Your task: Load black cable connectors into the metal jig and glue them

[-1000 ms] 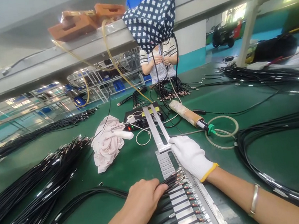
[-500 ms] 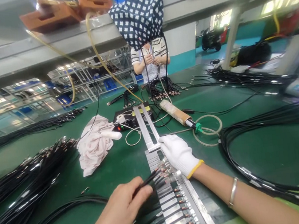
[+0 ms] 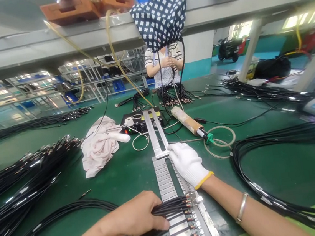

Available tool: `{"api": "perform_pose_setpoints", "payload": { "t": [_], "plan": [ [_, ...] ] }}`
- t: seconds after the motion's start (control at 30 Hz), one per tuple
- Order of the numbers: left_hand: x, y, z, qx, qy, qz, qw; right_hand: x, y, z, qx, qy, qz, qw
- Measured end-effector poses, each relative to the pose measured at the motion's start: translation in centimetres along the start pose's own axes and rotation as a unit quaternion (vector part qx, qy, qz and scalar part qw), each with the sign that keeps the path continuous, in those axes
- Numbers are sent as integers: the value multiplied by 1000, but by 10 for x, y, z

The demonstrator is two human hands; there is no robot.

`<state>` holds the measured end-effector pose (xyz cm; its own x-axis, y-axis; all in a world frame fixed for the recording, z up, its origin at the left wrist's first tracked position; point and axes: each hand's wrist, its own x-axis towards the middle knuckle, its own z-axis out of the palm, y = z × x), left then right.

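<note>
My bare left hand [image 3: 139,214] is closed around a bundle of black cables [image 3: 171,205]. Their metal connector ends lie together at the right rail of a slotted metal fixture [image 3: 165,179]. My right hand [image 3: 187,165], in a white glove with a yellow cuff, grips the fixture's right side, beside the lower end of a long metal frame [image 3: 153,138]; its fingertips are partly hidden. Below the bundle, several single cables [image 3: 183,234] lie across the fixture in separate slots, copper-coloured tips to the right.
Behind the frame stands a black control box [image 3: 138,124] with lit indicators. A crumpled cloth [image 3: 100,147] lies left, a wrapped dispensing tube [image 3: 188,121] right. Cable bundles [image 3: 32,181] cover the left side, coiled cables [image 3: 248,168] the right. Across the table, a person [image 3: 165,64] handles cables under a shelf [image 3: 218,7].
My left hand has moved slightly toward me and right. The bundle, tilted and blurred before, now lies level across the fixture with its ends at the right rail. My right hand stays in place.
</note>
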<state>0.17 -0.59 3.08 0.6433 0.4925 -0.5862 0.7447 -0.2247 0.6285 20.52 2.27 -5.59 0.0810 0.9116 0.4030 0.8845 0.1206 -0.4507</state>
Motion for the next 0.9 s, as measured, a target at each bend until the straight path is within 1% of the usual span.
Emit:
{"api": "perform_pose_setpoints", "payload": {
  "t": [0.13, 0.2, 0.27, 0.37, 0.43, 0.5, 0.63, 0.7, 0.77, 0.83, 0.9],
  "plan": [
    [-4, 3, 3, 22, 43, -10, 999, 0, -1, 0, 6, -4, 0, 1000],
    [-5, 2, 5, 9, 39, -13, 999, 0, -3, -2, 5, -6, -1, 1000],
    [-6, -1, 6, -5, 39, -9, 999, 0, -5, -4, 0, -6, -1, 1000],
    [-7, -8, 7, 22, 83, -34, 996, 1, -6, -6, -9, -6, -3, 1000],
    [-10, -14, 7, 33, 80, -51, 995, 1, -5, -5, -15, -5, -4, 1000],
    [-14, -20, 9, 30, 71, -45, 996, 1, -2, -3, -18, -3, -4, 1000],
    [-21, -26, 24, 52, 116, -20, 992, 0, 6, 2, -10, 1, 0, 1000],
    [-24, -23, 34, 65, 113, -38, 991, 0, 8, 4, 2, 1, 2, 1000],
    [-26, -15, 40, 70, 104, -67, 990, -1, 8, 6, 13, 1, 4, 1000],
    [-26, -4, 40, 85, 92, -83, 989, -2, 8, 6, 22, 0, 4, 1000],
    [-25, 7, 35, 114, 71, -89, 987, -2, 7, 5, 25, -1, 5, 1000]
  ]
}}
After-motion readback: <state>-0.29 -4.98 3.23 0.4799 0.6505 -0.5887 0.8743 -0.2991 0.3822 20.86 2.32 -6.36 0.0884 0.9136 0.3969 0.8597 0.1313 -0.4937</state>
